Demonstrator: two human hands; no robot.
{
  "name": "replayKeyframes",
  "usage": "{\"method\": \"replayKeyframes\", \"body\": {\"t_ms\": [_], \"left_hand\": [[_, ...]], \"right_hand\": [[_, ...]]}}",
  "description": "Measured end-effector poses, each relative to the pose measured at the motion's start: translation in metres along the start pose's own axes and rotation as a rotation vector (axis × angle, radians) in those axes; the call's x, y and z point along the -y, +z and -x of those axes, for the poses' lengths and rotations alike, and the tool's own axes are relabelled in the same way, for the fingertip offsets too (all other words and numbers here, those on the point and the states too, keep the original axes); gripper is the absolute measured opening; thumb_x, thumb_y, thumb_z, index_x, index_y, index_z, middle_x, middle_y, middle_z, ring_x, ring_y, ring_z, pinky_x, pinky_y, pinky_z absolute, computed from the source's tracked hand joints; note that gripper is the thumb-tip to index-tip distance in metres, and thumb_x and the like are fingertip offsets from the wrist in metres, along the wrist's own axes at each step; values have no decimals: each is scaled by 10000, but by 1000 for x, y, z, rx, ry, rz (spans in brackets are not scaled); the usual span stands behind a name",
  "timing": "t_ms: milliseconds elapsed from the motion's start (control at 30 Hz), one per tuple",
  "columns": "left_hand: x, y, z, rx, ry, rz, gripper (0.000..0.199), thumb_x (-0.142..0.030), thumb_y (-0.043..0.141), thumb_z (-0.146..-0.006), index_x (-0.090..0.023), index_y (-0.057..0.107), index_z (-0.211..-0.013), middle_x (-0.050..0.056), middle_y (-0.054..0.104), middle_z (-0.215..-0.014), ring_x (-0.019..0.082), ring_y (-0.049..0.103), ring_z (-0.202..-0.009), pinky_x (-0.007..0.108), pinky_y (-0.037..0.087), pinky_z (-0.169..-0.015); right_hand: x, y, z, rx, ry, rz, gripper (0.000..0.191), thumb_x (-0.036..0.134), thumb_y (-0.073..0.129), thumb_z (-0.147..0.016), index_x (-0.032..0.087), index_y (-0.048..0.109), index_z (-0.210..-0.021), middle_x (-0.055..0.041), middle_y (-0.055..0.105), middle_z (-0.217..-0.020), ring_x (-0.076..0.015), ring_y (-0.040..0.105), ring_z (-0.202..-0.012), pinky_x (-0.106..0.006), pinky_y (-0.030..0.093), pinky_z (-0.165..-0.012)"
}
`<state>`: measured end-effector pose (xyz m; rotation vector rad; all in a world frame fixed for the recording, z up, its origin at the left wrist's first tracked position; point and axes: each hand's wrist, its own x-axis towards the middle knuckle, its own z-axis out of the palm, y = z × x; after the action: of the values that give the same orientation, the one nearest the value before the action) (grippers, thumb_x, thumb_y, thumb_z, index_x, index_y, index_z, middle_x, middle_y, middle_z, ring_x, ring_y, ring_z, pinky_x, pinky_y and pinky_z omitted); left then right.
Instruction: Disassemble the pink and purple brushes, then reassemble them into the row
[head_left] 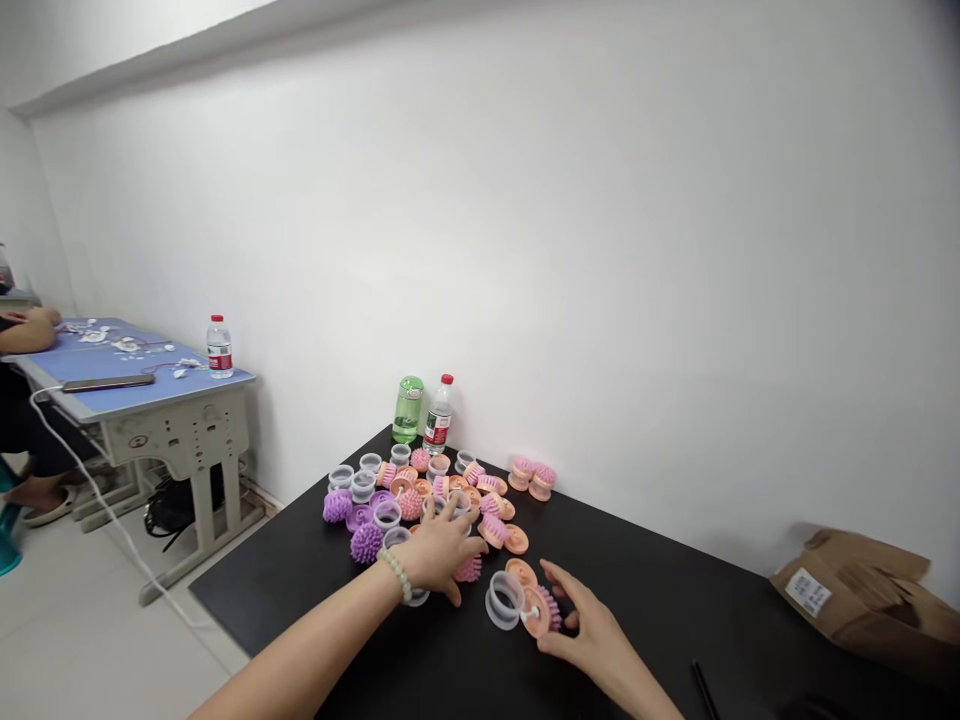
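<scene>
My left hand (439, 555) lies palm down on a loose pile of parts, wearing a pale bead bracelet (395, 574), its fingers spread over clear plastic rings (386, 514). Purple spiky brush heads (366, 544) sit just left of it. My right hand (585, 625) curves around a peach brush with pink bristles (538, 610), though contact is hard to judge. A clear silicone cup (504, 600) stands beside that brush. Several peach brushes (493, 530) fill the pile, and a stacked pair (531, 480) lies apart at its far right.
A green bottle (408, 410) and a water bottle (438, 416) stand behind the pile on the black table (637, 570). A cardboard package (862, 600) lies at the right. At a blue desk (150, 365) on the left, a co-worker's hands (30, 330) rest near a phone (109, 383).
</scene>
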<state>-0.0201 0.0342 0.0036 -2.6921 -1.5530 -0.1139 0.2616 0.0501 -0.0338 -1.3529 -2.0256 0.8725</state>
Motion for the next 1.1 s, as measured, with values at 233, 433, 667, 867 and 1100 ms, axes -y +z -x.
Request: {"method": "replayKeyframes", "body": {"t_ms": [233,433,667,867,1100], "left_hand": [[-10,-5,13,-81,-104,-49,686,-473,890,-621,-230,625,-1205,165,330,-1579,483,186,-1467,762,154,-1105],[-32,-4,16,-223,26,135,702,-525,847,-666,-243,579,-1251,144,429,-1519,428,290,-1447,638,274,-1145],[-52,8,21,-228,99,108,626,-429,853,-705,-188,574,-1211,139,577,-1359,357,404,-1391,529,327,-1157],[-55,8,25,-256,96,67,589,-414,832,-739,-182,563,-1208,137,609,-1301,356,405,-1393,580,272,-1180],[-63,12,28,-409,162,137,677,-481,783,-777,-214,478,-1320,129,518,-1448,334,373,-1420,550,247,-1200]], "right_hand": [[6,3,0,-29,-24,-1,741,199,740,-538,278,646,-1269,-39,692,-1251,-293,685,-1024,-370,561,-849],[7,18,-4,-72,-92,-56,682,184,705,-551,245,658,-1228,-56,694,-1245,-307,649,-1147,-388,522,-966],[-6,25,-7,-87,-83,-179,720,170,674,-537,219,636,-1255,-94,663,-1254,-242,689,-893,-315,592,-683],[-12,27,-10,-80,-56,-295,683,199,672,-533,199,659,-1216,-90,698,-1164,-240,710,-853,-356,620,-748],[-21,15,-15,-239,-127,-228,502,326,687,-642,236,697,-1136,-85,712,-1193,-289,692,-1024,-377,609,-837]]}}
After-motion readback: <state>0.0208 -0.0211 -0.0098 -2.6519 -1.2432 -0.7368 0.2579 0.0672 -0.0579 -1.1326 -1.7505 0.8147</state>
